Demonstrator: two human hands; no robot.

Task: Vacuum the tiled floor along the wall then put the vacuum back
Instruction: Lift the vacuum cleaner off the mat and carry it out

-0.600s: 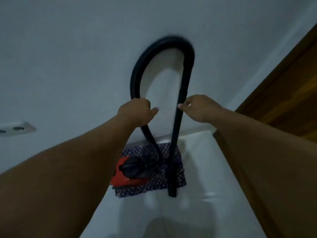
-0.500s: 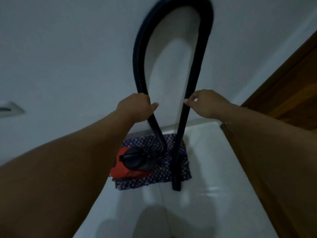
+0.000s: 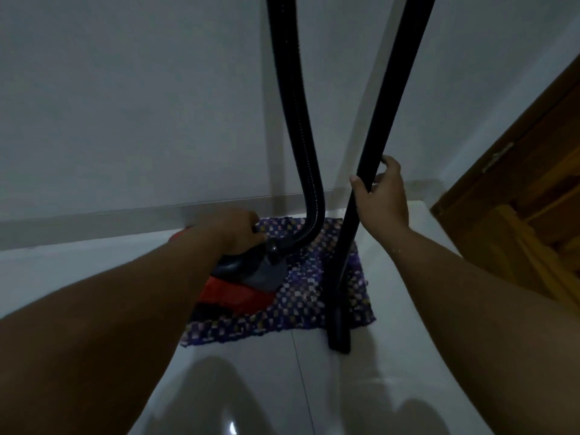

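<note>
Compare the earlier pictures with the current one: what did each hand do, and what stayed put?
The left hand let go of the ribbed hose and dropped onto the top of the red vacuum. The right hand kept its grip on the rigid tube. Vacuum, patterned mat and the tube's lower end stayed in place.

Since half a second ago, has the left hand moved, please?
Yes. The left hand dropped from the hose down to the vacuum on the mat.
</note>
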